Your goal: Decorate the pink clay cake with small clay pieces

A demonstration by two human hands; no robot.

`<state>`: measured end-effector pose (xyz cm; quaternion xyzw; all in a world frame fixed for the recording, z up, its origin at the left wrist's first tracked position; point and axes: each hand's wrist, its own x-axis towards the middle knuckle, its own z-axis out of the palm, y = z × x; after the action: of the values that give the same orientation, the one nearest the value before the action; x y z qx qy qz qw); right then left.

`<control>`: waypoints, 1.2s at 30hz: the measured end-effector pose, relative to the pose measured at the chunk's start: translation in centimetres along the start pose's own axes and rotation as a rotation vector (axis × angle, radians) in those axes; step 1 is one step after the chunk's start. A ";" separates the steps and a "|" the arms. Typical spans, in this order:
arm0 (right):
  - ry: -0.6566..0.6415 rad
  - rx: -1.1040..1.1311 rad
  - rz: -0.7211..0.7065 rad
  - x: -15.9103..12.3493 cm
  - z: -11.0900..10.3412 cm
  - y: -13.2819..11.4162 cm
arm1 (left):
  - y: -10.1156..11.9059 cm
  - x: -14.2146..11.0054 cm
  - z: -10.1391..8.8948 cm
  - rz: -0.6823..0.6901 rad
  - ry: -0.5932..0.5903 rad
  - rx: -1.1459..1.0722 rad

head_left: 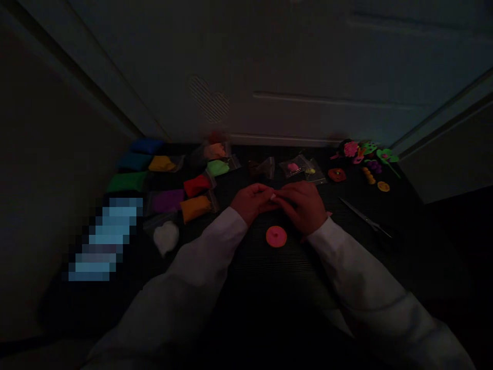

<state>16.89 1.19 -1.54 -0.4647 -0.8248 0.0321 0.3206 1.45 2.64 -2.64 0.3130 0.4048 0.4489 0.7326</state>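
Observation:
My left hand (252, 202) and my right hand (304, 204) meet above the dark table, fingertips pinched together. Between them shows a small pale pink piece of modelling clay (273, 197), mostly hidden by the fingers. Both hands are closed on it. Just below them on the table lies a flat round pink clay disc (276, 236) with an orange rim and a small bump in its middle. A bit of pink (329, 214) peeks out beside my right wrist; what it is I cannot make out.
Bags of coloured clay, such as a purple one (166, 200) and a white one (166, 237), spread across the left. Scissors (362, 215) lie to the right. Small clay figures, among them a green flower (386, 155), sit at the back right. A pale panel (292, 118) rises behind.

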 end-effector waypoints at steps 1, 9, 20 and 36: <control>0.005 -0.015 -0.003 0.0 0.0 0.1 | 0.0 0.0 0.0 -0.009 -0.010 -0.005; 0.036 -0.033 -0.008 -0.2 -0.2 0.0 | 0.1 -0.2 0.0 -0.003 -0.006 -0.043; 0.041 -0.025 0.015 -0.1 -0.4 -0.1 | 0.1 -0.4 0.1 -0.013 -0.036 -0.060; 0.045 -0.057 -0.038 -0.2 -0.2 0.0 | -0.2 -0.1 -0.1 -0.032 -0.020 -0.129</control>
<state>17.03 0.96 -1.51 -0.4585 -0.8267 -0.0079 0.3262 1.44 2.49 -2.76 0.2631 0.3727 0.4593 0.7622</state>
